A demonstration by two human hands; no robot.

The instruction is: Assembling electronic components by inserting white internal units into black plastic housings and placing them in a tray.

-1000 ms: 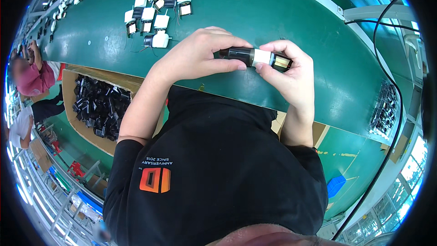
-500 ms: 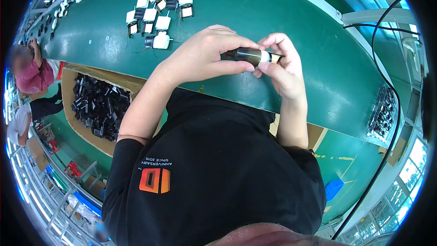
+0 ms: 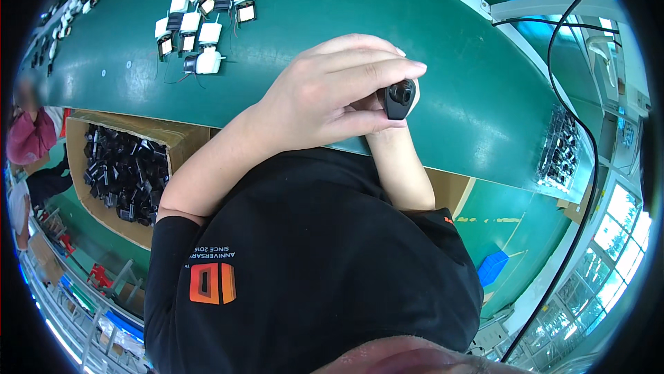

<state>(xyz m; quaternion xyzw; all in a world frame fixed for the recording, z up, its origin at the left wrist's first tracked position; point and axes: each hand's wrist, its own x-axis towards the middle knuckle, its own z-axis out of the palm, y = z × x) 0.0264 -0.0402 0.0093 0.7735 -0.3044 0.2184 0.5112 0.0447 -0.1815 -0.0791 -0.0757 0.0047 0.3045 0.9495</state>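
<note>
Over the green bench, my left hand (image 3: 339, 87) is closed around a black plastic housing (image 3: 399, 100), thumb below and fingers above. The housing's rounded end, with a dark round opening, faces up toward me. My right hand (image 3: 385, 136) sits behind the housing, mostly covered by the left hand. Its fingers are hidden, so its grip cannot be made out. Farther left on the bench lies a loose group of white-and-black motor-like parts (image 3: 209, 34) with thin wires.
A cardboard box (image 3: 187, 147) full of black plastic parts (image 3: 128, 173) stands at the bench's near left edge. A clear tray of small parts (image 3: 560, 149) lies at the right end. A black cable (image 3: 571, 111) hangs down the right side. Other people are at the far left.
The housing has turned from lying sideways between both hands to pointing its end at me. My right hand has moved left, behind my left hand. The whole view has shifted slightly.
</note>
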